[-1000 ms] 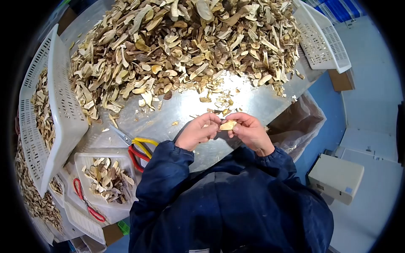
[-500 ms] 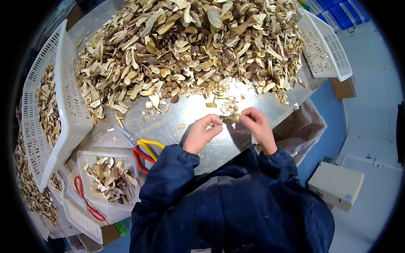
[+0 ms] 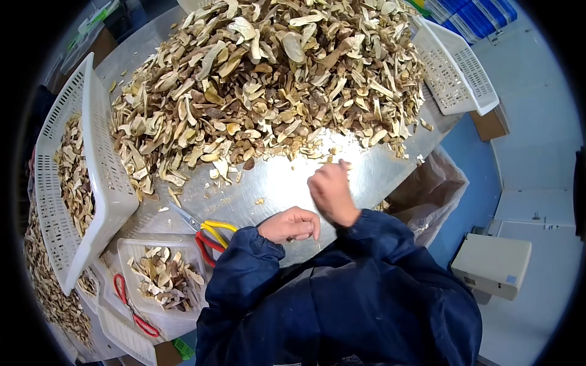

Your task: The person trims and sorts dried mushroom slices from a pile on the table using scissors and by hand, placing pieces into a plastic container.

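Observation:
My left hand [image 3: 290,226] is low over the metal table [image 3: 244,198], close to my body. Its fingers are curled in, and whatever they hold, if anything, is hidden. My right hand [image 3: 332,192] is above and right of it, over the bright patch of table, with its back towards me. Motion blurs its fingers, so their grip does not show. Just beyond lie small crumbs and bits [image 3: 317,151] at the front edge of a big heap of dried mushroom slices [image 3: 262,91]. Scissors with yellow and red handles [image 3: 210,235] rest left of my left sleeve.
A white perforated basket [image 3: 107,183] holding slices stands tilted at left; another white basket [image 3: 455,67] is at back right. A clear tray [image 3: 131,244] of slices and red-handled scissors [image 3: 125,299] are at lower left. A plastic-lined bin [image 3: 448,183] stands beside the table's right edge.
My right hand has moved left and turned its back to me. The small piece it was pinching no longer shows. My left hand has drawn nearer my body and curled. The view has shifted slightly.

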Motion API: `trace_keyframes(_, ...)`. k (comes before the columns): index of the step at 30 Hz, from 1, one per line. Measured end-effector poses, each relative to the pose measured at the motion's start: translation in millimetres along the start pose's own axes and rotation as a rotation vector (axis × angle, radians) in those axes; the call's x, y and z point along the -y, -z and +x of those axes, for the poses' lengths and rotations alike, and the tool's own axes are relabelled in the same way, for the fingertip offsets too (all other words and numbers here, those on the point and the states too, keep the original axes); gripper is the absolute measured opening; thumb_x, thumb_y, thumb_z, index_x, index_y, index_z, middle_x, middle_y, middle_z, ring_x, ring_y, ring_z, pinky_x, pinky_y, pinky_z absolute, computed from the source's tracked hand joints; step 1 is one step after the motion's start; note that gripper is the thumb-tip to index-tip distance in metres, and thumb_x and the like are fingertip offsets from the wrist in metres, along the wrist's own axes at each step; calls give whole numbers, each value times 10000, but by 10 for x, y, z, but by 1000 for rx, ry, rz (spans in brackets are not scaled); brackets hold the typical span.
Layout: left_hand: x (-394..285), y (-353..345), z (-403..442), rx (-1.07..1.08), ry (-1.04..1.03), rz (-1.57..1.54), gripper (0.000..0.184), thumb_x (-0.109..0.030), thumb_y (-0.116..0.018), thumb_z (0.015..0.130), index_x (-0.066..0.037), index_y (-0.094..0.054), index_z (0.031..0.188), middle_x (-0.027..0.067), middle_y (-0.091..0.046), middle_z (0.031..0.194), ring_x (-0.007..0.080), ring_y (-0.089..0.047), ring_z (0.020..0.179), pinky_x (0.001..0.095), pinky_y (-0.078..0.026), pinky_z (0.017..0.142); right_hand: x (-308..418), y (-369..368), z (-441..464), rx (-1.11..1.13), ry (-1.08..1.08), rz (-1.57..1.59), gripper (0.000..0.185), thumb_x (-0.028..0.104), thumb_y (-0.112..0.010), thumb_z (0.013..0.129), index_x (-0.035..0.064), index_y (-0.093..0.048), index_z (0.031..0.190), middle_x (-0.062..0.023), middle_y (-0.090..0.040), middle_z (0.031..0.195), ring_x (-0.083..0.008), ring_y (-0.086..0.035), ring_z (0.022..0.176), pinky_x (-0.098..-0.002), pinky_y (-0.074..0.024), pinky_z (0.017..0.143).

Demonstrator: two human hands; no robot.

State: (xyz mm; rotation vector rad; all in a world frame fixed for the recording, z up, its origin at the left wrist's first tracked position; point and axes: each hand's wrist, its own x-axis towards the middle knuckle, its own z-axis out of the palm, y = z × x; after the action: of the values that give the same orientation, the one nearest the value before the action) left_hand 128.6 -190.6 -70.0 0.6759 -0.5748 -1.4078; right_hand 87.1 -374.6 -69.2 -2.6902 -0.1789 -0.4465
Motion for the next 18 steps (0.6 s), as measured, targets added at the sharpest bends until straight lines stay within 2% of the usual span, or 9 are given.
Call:
trace_keyframes(1, 9, 17, 2, -32, -12, -12, 401, -387, -581, 888, 10, -595, 832, -50, -400, 595, 36, -299, 510, 210, -207, 475, -180, 53, -143, -60, -75, -50, 75, 55, -619, 742, 97, -558, 746, -83, -504, 840, -292, -489, 863, -487, -327, 890)
trace_keyframes(3, 21, 22, 39, -107, -72, -191, 302, -301, -512, 935, -10, -564, 872, -62, -360, 578, 31, -286, 498, 200, -204, 463, -459, 331, -419, -190, -210, -142, 61, 44, -622, 754, 48, -562, 763, -119, -540, 831, -317, -498, 850, -454, -353, 880)
trace_keyframes(5, 79, 21, 86, -251, -124, -322, 235, -232, -456, 966, -19, -541, 911, -69, -331, 563, 32, -273, 486, 191, -208, 460, -773, 556, -752, -249, -394, -207, 75, 51, -629, 775, 19, -562, 781, -134, -544, 816, -324, -509, 827, -393, -404, 754)
trace_keyframes(6, 57, 6, 96, -322, -137, -376, 196, -195, -420, 979, -24, -512, 958, -56, -333, 595, 38, -274, 497, 188, -216, 456, -900, 637, -870, -275, -469, -286, 57, 42, -632, 749, 43, -576, 759, -116, -566, 809, -306, -514, 790, -409, -386, 717)
trace_keyframes(9, 2, -18, 127, -473, -145, -441, 194, -201, -417, 980, -23, -493, 992, -43, -346, 638, 42, -287, 516, 185, -228, 458, -940, 793, -801, -322, -508, -290, 59, 61, -639, 782, 24, -599, 806, -113, -566, 810, -291, -529, 779, -382, -411, 682)
trace_keyframes(11, -6, -22, 124, -473, -137, -421, 197, -196, -409, 982, -20, -485, 1026, -34, -356, 661, 43, -294, 528, 180, -234, 461, -691, 727, -448, -320, -510, -6, 89, 66, -636, 796, 10, -616, 863, -116, -569, 822, -295, -549, 771, -369, -434, 672)
trace_keyframes(13, -10, -40, 137, -492, -126, -391, 208, -196, -402, 984, -14, -486, 1042, -30, -361, 663, 41, -297, 526, 179, -233, 461, -524, 537, -132, -219, -296, 91, 128, 70, -635, 790, 8, -624, 902, -132, -562, 825, -313, -558, 784, -364, -455, 688)
trace_keyframes(18, -26, -43, 114, -449, -111, -318, 264, -214, -382, 992, -6, -475, 1126, -9, -414, 708, 44, -296, 527, 172, -231, 451, -248, 175, 407, -29, -97, -93, 130, 107, -678, 767, 19, -647, 858, -110, -549, 793, -296, -540, 791, -351, -446, 688)
